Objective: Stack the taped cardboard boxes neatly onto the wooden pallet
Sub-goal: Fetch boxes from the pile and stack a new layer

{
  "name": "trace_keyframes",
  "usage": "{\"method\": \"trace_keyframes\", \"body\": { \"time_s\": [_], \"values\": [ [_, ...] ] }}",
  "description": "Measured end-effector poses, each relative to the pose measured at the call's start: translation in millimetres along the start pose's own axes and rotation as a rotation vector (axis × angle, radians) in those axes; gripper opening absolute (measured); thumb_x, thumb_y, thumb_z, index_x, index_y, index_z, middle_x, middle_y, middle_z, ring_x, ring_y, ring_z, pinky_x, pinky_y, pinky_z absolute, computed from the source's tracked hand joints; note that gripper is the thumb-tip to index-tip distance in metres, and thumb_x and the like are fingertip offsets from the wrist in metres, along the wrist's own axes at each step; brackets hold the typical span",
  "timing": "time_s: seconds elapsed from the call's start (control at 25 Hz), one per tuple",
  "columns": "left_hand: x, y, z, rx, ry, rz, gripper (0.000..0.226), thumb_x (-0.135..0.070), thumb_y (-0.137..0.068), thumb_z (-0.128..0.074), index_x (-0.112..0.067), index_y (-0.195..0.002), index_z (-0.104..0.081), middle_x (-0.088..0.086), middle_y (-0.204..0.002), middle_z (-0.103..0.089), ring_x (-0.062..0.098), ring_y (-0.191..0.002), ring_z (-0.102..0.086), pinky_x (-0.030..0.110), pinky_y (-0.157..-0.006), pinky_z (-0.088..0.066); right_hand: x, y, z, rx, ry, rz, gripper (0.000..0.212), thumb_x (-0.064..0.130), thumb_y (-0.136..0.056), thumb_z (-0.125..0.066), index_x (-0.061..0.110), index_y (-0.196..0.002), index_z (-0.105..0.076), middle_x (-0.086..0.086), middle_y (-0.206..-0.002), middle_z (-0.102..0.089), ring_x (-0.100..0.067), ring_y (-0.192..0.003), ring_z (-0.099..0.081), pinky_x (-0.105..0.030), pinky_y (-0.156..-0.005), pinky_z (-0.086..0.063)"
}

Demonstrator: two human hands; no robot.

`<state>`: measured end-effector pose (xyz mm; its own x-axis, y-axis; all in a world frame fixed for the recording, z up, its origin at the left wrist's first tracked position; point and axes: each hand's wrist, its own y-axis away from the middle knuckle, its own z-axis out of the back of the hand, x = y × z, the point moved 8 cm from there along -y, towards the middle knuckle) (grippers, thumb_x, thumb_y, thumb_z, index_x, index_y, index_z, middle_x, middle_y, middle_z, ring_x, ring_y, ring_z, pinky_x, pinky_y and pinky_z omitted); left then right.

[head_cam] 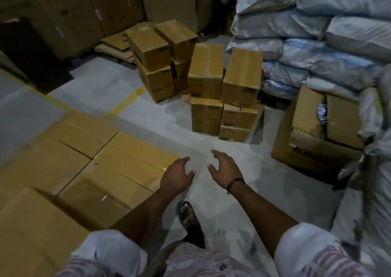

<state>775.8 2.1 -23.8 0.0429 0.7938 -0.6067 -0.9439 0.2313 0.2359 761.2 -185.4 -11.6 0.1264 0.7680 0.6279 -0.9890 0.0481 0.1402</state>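
Ahead on the grey floor (pixel 160 115), small brown taped cardboard boxes (pixel 206 73) stand stacked; your left hand (pixel 177 176) and right hand (pixel 225 168) hang spread, empty. Take a top one by both sides.

— What is worn on the arms?
— Pale sleeves (pixel 110 253) are seen rolled up near the elbows. Thin reddish stripes are printed on the cloth, as on the shirt (pixel 201 264) front.
— Anything at the wrists?
— A thin dark cord band (pixel 235 181) is tied behind the right hand (pixel 224 168).
— And the feet?
— One dark open-toed sandal (pixel 187 213) is shown.
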Motion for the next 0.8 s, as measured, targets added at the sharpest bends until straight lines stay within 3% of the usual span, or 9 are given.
{"method": "trace_keyframes", "body": {
  "time_s": [0.28, 0.48, 0.8],
  "values": [
    [-56, -168, 18, 0.029, -0.017, -0.123, 0.064, -0.049, -0.094, -0.061, -0.022, -0.15, -0.047, 0.006, -0.147, -0.054, 0.029, -0.131, -0.054, 0.042, -0.108, -0.046, -40, -125, 77, -0.118, 0.093, -0.105, 0.054, 0.036, -0.097, -0.058, 0.019, -0.147, -0.046, -0.006, -0.146, -0.052, -0.027, -0.134, -0.046, -0.04, -0.11, -0.04],
    [-94, -276, 32, 0.058, -0.061, -0.189, 0.064, -0.059, -0.087, -0.051, -0.022, -0.139, -0.055, 0.008, -0.134, -0.063, 0.03, -0.12, -0.06, 0.043, -0.097, -0.052, -61, -225, 119, -0.235, 0.032, -0.205, 0.048, 0.032, -0.092, -0.062, 0.02, -0.138, -0.052, -0.007, -0.135, -0.059, -0.029, -0.124, -0.053, -0.043, -0.1, -0.05],
    [-136, -409, 7, 0.127, -0.096, -0.181, 0.056, -0.051, -0.095, -0.06, -0.023, -0.143, -0.052, 0.006, -0.138, -0.062, 0.03, -0.123, -0.059, 0.042, -0.098, -0.052, -131, -339, 146, -0.185, -0.046, -0.289, 0.053, 0.029, -0.093, -0.063, 0.019, -0.143, -0.051, -0.009, -0.138, -0.058, -0.031, -0.125, -0.053, -0.041, -0.102, -0.047]
  ]
}}
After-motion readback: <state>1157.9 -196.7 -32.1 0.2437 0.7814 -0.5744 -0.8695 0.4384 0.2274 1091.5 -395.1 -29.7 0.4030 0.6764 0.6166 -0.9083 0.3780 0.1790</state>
